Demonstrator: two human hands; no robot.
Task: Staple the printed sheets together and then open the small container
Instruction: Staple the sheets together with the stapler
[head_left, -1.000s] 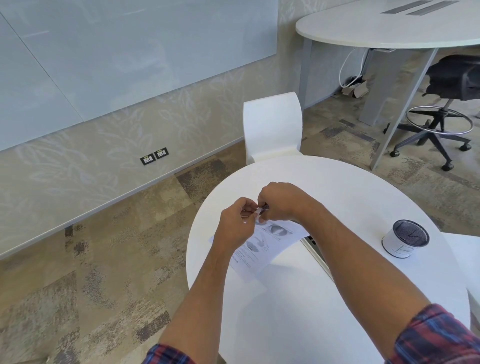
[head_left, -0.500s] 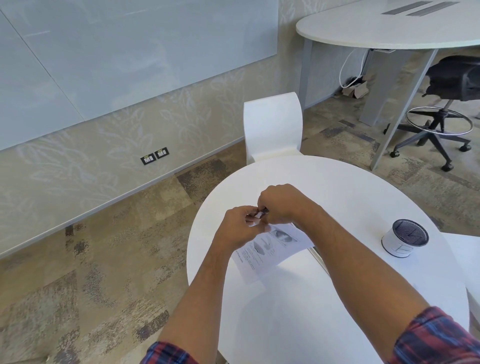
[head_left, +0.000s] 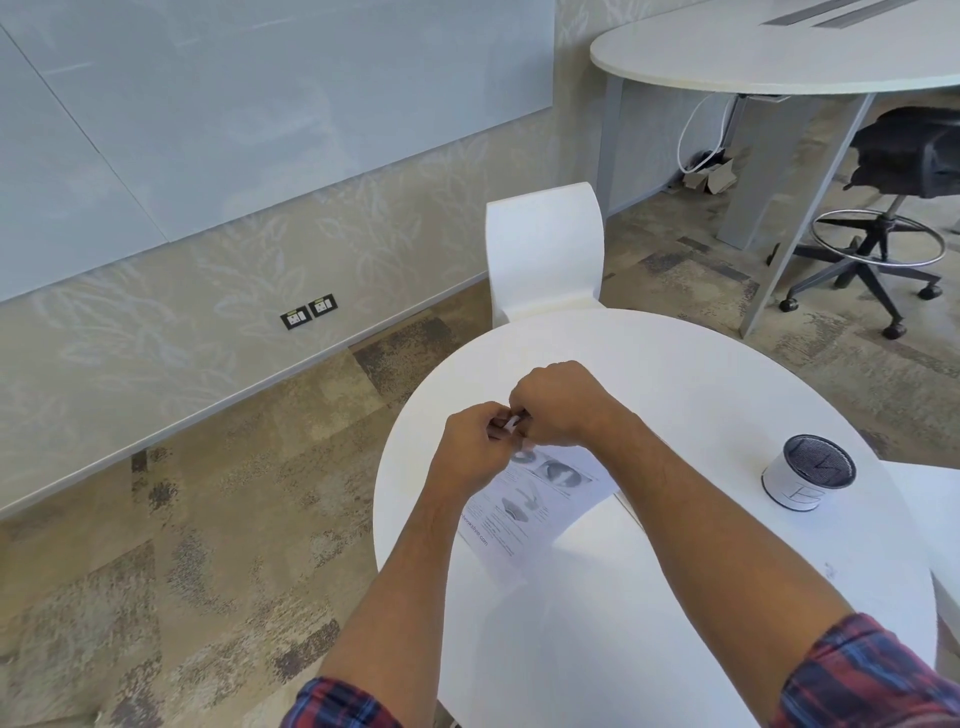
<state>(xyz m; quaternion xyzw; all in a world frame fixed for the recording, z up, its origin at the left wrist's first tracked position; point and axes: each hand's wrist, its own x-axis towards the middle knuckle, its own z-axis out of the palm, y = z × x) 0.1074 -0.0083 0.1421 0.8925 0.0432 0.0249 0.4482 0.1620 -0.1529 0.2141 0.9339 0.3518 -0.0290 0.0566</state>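
The printed sheets (head_left: 535, 501) lie tilted on the round white table (head_left: 701, 395), with their top corner lifted between my hands. My left hand (head_left: 475, 449) pinches that corner. My right hand (head_left: 558, 405) is curled into a fist around a small stapler at the same corner. Only a pale sliver of the stapler (head_left: 515, 420) shows between my fingers. The small container (head_left: 808, 478), a white cylinder with a dark lid, stands upright at the table's right, well away from both hands.
A white chair (head_left: 545, 254) stands at the table's far edge. A thin grey edge (head_left: 629, 512) shows under my right forearm. A second white surface (head_left: 935, 499) adjoins on the right. A large table and a black office chair (head_left: 909, 156) are at the back right.
Both hands stay together at the sheets' corner. They have dropped a little, and the sheets have shifted slightly to the right under them.
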